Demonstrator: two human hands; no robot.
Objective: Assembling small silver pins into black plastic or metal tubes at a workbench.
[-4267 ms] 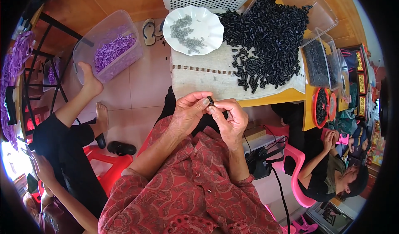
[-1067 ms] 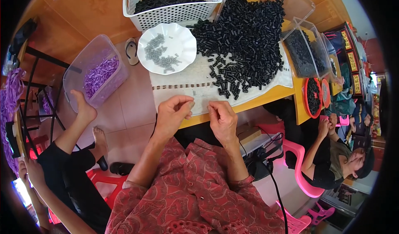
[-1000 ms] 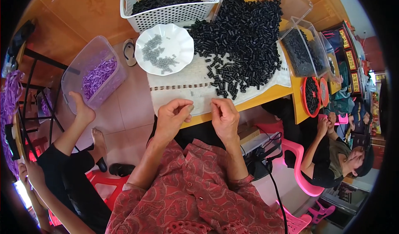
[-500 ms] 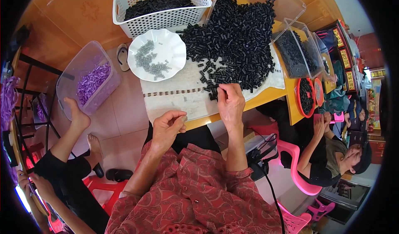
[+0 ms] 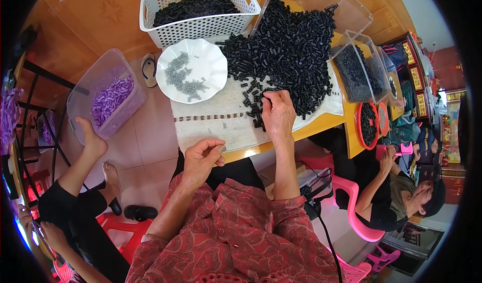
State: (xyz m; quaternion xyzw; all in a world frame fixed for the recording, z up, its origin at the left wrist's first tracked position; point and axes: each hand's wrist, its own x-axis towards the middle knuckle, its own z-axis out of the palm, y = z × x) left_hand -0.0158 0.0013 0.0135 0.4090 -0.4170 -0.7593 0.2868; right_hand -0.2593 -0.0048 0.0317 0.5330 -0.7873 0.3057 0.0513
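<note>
The heaped black cylindrical pieces (image 5: 301, 52), long axes jumbled, lie at one o'clock from the left hand (image 5: 202, 161) and nearer right hand (image 5: 278, 113), both curled, whether pinching anything I cannot tell.

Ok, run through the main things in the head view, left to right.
Translucent plastic tub of purple strips, scalloped white dish, heap of small black cylindrical pieces, clear plastic box of dark pieces.
</note>
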